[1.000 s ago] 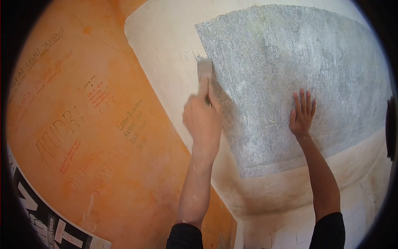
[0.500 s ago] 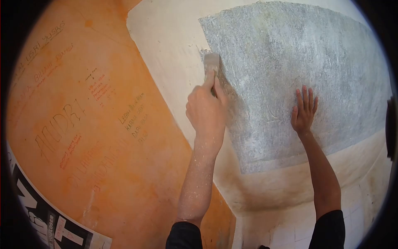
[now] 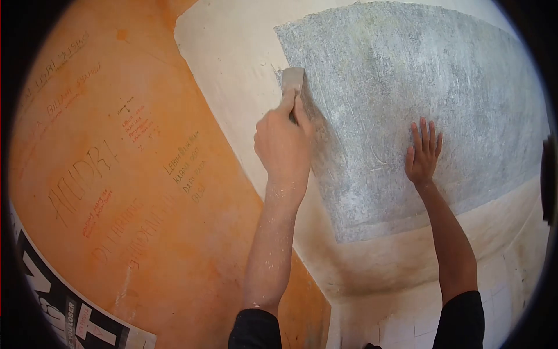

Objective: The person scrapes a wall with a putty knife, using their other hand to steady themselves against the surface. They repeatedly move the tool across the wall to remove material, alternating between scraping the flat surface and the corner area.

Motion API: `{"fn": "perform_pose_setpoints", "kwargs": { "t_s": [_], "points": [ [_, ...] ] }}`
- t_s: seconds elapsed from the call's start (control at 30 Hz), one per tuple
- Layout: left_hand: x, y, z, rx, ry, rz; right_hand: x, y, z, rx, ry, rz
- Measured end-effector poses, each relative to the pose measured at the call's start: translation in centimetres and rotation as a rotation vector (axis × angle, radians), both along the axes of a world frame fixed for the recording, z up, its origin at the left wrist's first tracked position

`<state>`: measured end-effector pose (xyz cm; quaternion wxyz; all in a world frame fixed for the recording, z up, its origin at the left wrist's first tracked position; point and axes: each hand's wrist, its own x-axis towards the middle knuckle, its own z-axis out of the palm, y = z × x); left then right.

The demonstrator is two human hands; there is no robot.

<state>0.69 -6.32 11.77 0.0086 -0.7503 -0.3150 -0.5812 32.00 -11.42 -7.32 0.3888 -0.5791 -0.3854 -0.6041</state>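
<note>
My left hand (image 3: 283, 139) is closed around a flat metal scraper (image 3: 293, 78). The blade points up and lies against the wall at the left edge of a rough grey patch (image 3: 372, 87), where the cream surface (image 3: 232, 64) begins. Pale flecks dot the left forearm. Further right, my right hand (image 3: 424, 152) rests flat on the grey patch, fingers spread upward and nothing in it. The scraper's handle is hidden in my left fist.
An orange wall (image 3: 145, 192) with handwriting fills the left side. A black and white poster (image 3: 75, 314) is at the lower left. Below the grey patch runs a brown-stained cream band (image 3: 378, 267). Something dark (image 3: 547, 180) stands at the right edge.
My left hand and the scraper have shifted slightly left and up along the patch's edge. My right hand stays flat on the grey patch; the whole view has moved slightly.
</note>
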Motion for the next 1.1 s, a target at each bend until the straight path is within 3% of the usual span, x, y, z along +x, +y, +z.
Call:
{"fn": "perform_pose_setpoints", "kwargs": {
  "t_s": [0.53,0.73,0.8,0.97,1.1],
  "points": [
    [-1.8,0.3,-1.4,-0.099,0.023,-0.059,0.1,0.1,0.2,0.002,-0.002,0.001],
    [-2.0,0.8,1.0,-0.201,-0.017,-0.077,-0.4,0.1,-0.2,-0.034,0.032,0.012],
    [-1.9,1.6,-0.6,-0.011,-0.063,-0.074,0.1,0.1,-0.1,-0.012,0.006,-0.010],
    [-0.5,1.1,0.4,-0.034,-0.072,-0.049,0.0,-0.1,0.0,-0.013,0.000,-0.008],
    [-1.7,0.8,0.0,-0.190,-0.037,-0.087,-0.2,-0.1,-0.2,-0.017,0.001,0.003]
  ]
}}
